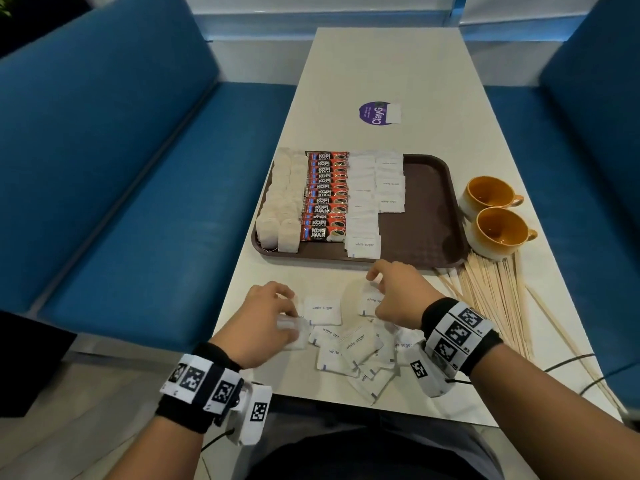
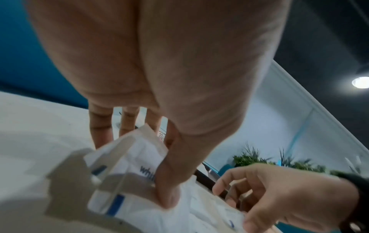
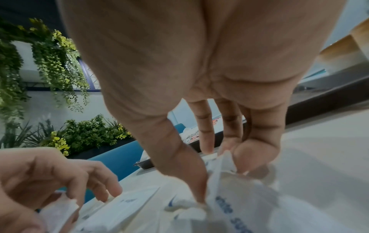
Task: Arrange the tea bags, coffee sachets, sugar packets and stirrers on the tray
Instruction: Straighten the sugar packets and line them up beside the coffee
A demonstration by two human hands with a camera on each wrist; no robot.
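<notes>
A brown tray point(image 1: 420, 216) holds columns of tea bags point(image 1: 282, 202), red coffee sachets point(image 1: 323, 195) and white sugar packets point(image 1: 363, 202). Loose sugar packets point(image 1: 353, 344) lie in a heap on the table's near edge. My left hand point(image 1: 263, 320) pinches a few sugar packets point(image 2: 127, 170) between thumb and fingers. My right hand point(image 1: 394, 292) pinches another sugar packet point(image 1: 370, 301) just short of the tray; the same packet point(image 3: 235, 198) shows crumpled under thumb and fingers in the right wrist view. Wooden stirrers point(image 1: 498, 299) lie fanned on the table to the right.
Two orange-lined mugs point(image 1: 491, 216) stand right of the tray, above the stirrers. A purple round sticker point(image 1: 375, 113) lies farther up the white table point(image 1: 381, 71). Blue benches point(image 1: 121, 168) flank both sides. A black cable point(image 1: 571, 362) runs near the right wrist.
</notes>
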